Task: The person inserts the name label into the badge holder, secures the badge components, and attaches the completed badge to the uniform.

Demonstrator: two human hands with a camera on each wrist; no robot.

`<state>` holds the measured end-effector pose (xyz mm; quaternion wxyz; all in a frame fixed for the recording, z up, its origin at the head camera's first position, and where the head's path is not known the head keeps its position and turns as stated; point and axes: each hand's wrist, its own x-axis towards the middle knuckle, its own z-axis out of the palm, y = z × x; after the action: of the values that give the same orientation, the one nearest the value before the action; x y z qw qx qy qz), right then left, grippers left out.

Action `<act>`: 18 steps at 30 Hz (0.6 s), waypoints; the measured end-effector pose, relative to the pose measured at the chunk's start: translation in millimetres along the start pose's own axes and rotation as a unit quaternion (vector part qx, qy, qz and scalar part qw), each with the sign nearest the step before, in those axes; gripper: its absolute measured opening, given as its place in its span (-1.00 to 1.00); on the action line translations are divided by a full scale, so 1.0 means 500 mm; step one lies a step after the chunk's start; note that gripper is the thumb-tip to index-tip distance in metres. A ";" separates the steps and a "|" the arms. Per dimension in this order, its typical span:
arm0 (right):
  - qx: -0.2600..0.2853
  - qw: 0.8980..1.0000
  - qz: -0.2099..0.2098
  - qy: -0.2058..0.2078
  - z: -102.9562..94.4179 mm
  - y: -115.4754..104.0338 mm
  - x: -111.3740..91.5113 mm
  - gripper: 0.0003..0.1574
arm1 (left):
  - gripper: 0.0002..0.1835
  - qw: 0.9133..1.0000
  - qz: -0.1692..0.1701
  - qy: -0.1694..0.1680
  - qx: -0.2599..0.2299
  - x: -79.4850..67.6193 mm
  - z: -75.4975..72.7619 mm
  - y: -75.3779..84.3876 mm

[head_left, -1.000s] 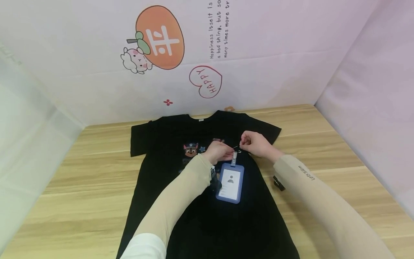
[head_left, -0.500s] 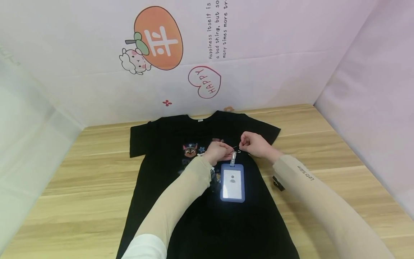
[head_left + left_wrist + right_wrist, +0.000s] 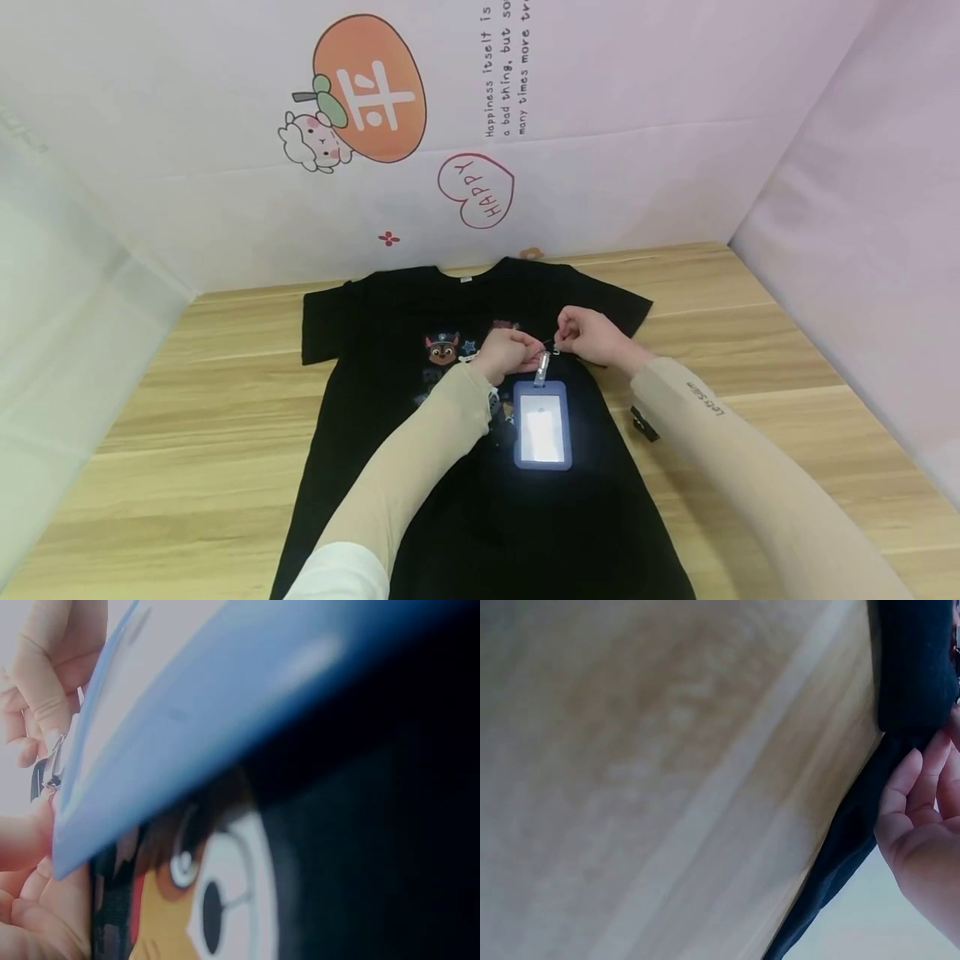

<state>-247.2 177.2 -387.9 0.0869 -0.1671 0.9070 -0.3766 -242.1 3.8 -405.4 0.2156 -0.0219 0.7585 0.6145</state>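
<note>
A black T-shirt (image 3: 480, 500) with printed cartoon dogs lies spread out. Over its right chest hangs a blue badge holder (image 3: 542, 465), whose card is washed out by glare. My left hand (image 3: 510, 353) pinches the badge's clip (image 3: 542, 368) at the top end, where a small metal pin stands open. Just to the right, my right hand (image 3: 592, 335) has thumb and fingers pinched together at the shirt cloth, close to the pin; its fingertips are partly hidden. In the left wrist view, the badge holder (image 3: 172, 765) blocks much of the scene, with the metal clip (image 3: 54, 769) between both hands.
The shirt lies on a wood-grain table (image 3: 187, 450) against a printed white backdrop (image 3: 615, 167). A small black object (image 3: 643, 423) sits under the right forearm. White cloth (image 3: 862, 250) closes off the sides.
The badge holder has swung slightly right and now hangs straighter, with glare covering its card. Both hands stay almost in place, the right one shifting very little.
</note>
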 end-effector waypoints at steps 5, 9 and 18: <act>0.005 1.000 0.001 -0.004 -0.002 0.005 0.007 -0.76 | -0.82 1.000 0.008 0.003 -0.003 0.002 0.002 -0.002; 0.007 1.000 0.000 -0.009 -0.001 0.005 0.010 -0.76 | -0.83 1.000 0.013 0.001 -0.008 0.006 0.003 -0.006; 0.059 0.997 0.032 -0.043 0.001 0.011 0.020 -0.68 | -0.84 1.000 0.029 0.004 -0.008 0.015 0.007 -0.015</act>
<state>-257.8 176.8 -392.7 0.1479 -0.1487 0.8836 -0.4187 -245.8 7.0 -415.3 0.1940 -0.0044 0.7546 0.6268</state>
